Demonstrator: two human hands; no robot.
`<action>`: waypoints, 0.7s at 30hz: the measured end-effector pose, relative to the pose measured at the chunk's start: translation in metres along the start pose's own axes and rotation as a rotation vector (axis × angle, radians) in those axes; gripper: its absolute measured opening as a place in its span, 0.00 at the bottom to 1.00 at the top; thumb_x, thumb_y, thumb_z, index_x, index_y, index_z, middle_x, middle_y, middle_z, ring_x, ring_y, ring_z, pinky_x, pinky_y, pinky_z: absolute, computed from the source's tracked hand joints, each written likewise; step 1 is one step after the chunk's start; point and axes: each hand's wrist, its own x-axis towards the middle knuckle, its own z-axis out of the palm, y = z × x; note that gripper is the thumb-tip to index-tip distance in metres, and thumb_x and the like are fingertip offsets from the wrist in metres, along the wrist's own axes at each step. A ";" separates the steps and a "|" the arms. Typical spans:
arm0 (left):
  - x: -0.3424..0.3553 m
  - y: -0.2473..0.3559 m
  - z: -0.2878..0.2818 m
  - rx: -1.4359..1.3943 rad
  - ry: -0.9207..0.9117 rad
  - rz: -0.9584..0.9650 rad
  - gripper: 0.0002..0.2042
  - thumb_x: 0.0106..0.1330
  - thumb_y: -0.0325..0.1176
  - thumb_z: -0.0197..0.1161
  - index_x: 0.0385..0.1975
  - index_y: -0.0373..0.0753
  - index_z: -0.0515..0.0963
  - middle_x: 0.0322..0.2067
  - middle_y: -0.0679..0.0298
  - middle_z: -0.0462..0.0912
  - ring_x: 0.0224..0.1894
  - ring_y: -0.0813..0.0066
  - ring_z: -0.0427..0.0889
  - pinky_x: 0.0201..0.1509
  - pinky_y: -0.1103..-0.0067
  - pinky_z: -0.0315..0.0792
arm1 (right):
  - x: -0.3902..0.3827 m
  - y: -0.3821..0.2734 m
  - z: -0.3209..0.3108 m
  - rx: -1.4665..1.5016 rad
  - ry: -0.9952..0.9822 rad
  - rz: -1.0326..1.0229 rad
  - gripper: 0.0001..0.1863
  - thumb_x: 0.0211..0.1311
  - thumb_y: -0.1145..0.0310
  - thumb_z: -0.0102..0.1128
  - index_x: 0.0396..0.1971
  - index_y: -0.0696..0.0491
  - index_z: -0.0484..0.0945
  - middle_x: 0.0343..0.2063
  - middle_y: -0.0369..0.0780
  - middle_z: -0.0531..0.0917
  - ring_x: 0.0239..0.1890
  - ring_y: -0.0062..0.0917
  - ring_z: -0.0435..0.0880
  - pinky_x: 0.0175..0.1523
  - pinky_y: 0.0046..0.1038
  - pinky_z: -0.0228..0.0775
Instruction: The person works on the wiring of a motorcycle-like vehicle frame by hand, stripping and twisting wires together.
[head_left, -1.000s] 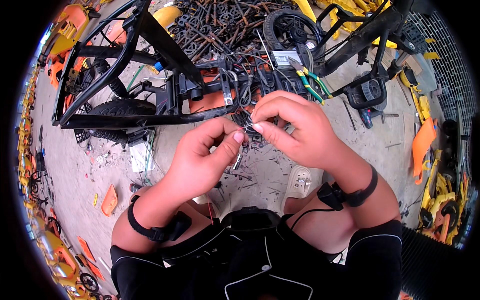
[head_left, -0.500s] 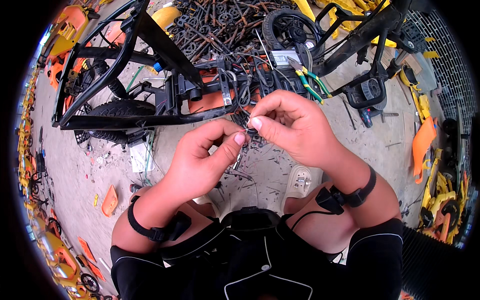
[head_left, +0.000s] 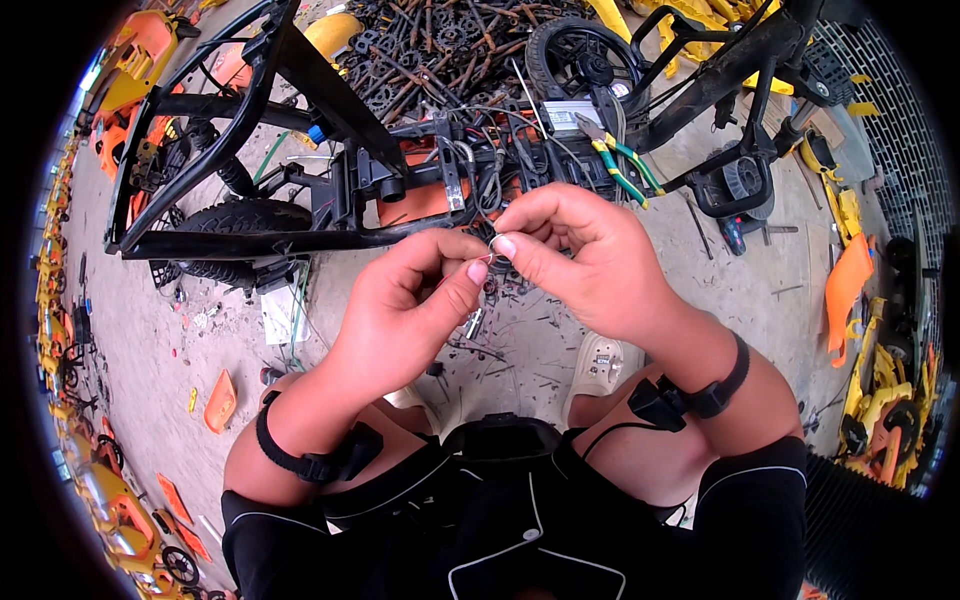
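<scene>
Thin wires [head_left: 489,258] run between my two hands, one reddish and one pale. My left hand [head_left: 405,305] pinches the reddish wire between thumb and forefinger. Close beside it, my right hand [head_left: 585,255] is closed in a pinch on the pale wire, which bends in a small loop at the fingertips. The wires' ends are too small to make out. Just beyond my hands lies a black vehicle frame [head_left: 300,240] with a tangle of cables [head_left: 487,185] at its middle. Pliers [head_left: 618,160] with green and yellow handles rest on the frame, past my right hand.
A heap of rusty cranks and chainrings [head_left: 430,50] lies at the far side. Near it is a black wheel [head_left: 585,65]. A power tool [head_left: 735,230] rests on the floor to the right. Orange panels [head_left: 220,402] and small scraps are scattered about my feet.
Both hands have shifted very slightly, staying close together. The pale wire now shows as a small loop at my right fingertips.
</scene>
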 end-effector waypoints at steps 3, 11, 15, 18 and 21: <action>0.001 0.001 0.003 -0.053 -0.002 0.009 0.06 0.71 0.29 0.60 0.43 0.34 0.77 0.26 0.75 0.73 0.26 0.90 0.66 0.28 0.88 0.62 | -0.001 -0.003 0.000 -0.066 0.020 -0.028 0.09 0.64 0.72 0.65 0.41 0.58 0.81 0.31 0.35 0.84 0.31 0.13 0.80 0.37 0.19 0.74; 0.002 0.004 0.002 -0.077 0.011 -0.023 0.06 0.70 0.28 0.62 0.41 0.34 0.78 0.29 0.75 0.76 0.29 0.91 0.69 0.30 0.89 0.64 | -0.001 0.001 0.002 -0.201 0.068 -0.234 0.08 0.61 0.74 0.66 0.40 0.57 0.82 0.33 0.38 0.84 0.31 0.18 0.82 0.37 0.22 0.76; 0.002 0.001 0.002 -0.040 0.040 0.042 0.05 0.69 0.27 0.64 0.40 0.35 0.78 0.29 0.74 0.77 0.30 0.91 0.70 0.32 0.89 0.65 | -0.001 -0.003 0.001 -0.185 0.047 -0.205 0.08 0.61 0.74 0.66 0.39 0.57 0.82 0.33 0.38 0.84 0.31 0.17 0.82 0.37 0.22 0.76; 0.001 0.000 0.001 0.017 0.041 0.056 0.04 0.68 0.26 0.64 0.38 0.35 0.79 0.28 0.73 0.77 0.30 0.91 0.71 0.32 0.88 0.67 | -0.002 -0.004 0.002 -0.046 0.023 -0.054 0.08 0.62 0.74 0.66 0.40 0.58 0.81 0.33 0.37 0.84 0.31 0.16 0.82 0.38 0.21 0.75; -0.001 0.003 0.004 0.139 0.075 0.125 0.03 0.67 0.25 0.64 0.37 0.34 0.79 0.28 0.73 0.78 0.29 0.91 0.72 0.30 0.88 0.67 | -0.001 -0.003 0.003 0.136 0.003 0.038 0.08 0.64 0.73 0.65 0.40 0.60 0.79 0.31 0.36 0.83 0.33 0.15 0.81 0.38 0.20 0.75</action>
